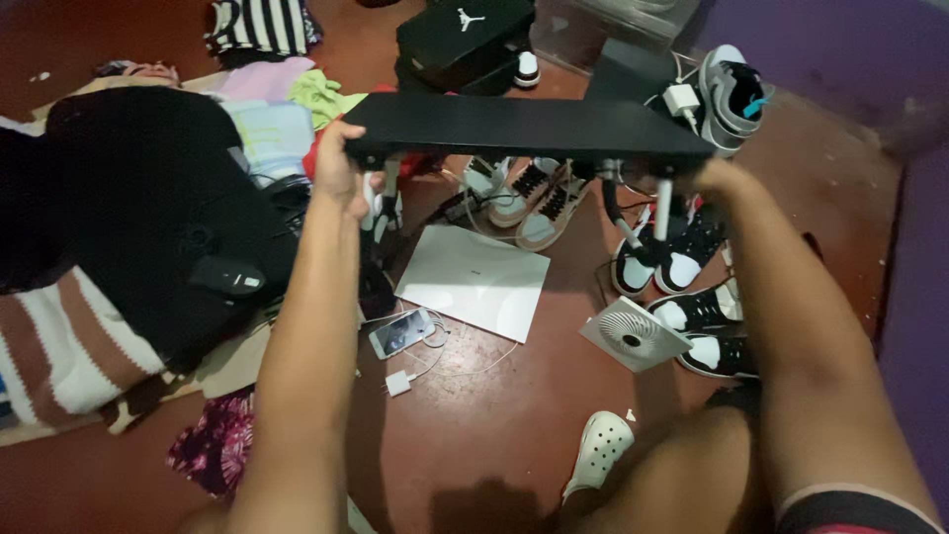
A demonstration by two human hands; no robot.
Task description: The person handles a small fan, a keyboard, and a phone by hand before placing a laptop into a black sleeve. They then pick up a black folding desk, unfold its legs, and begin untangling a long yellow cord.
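Note:
A long black shelf board (524, 129) with short white tube legs under it is held up in the air, level, across the middle of the view. My left hand (339, 163) grips its left end. My right hand (714, 176) is under its right end, fingers mostly hidden by the board, gripping it. White tubes (662, 208) hang from the underside near my right hand. Below the board on the red-brown floor lie several sneakers (539, 198).
A closed white laptop (474, 282), a phone (400, 332) with charger cable, a small white square fan (635, 334) and a white clog (600, 447) lie on the floor. A black bag (148, 198) and clothes pile are left. Black shoebox (465, 40) behind. Purple wall right.

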